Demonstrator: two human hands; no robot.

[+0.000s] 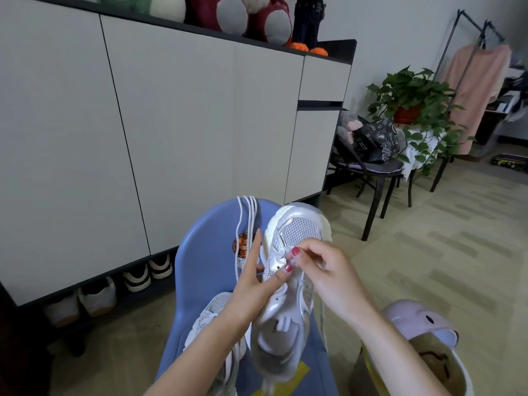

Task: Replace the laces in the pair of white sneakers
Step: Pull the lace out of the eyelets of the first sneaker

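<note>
A white and silver sneaker (297, 224) is held upright over a blue plastic chair (205, 252), toe pointing away from me. My left hand (254, 284) grips its left side, thumb pressed near the lower eyelets. My right hand (323, 270) pinches a lace end at the eyelets close to the toe. The second white sneaker (208, 315) lies on the chair seat under my left forearm. Loose white laces (247, 221) hang over the chair back, just left of the held shoe.
A white cabinet (171, 124) with shoes beneath it stands close on the left. A dark chair (371, 170) with a bag and a potted plant (411, 98) are at the back right. A purple-lidded bin (420, 324) sits by my right arm.
</note>
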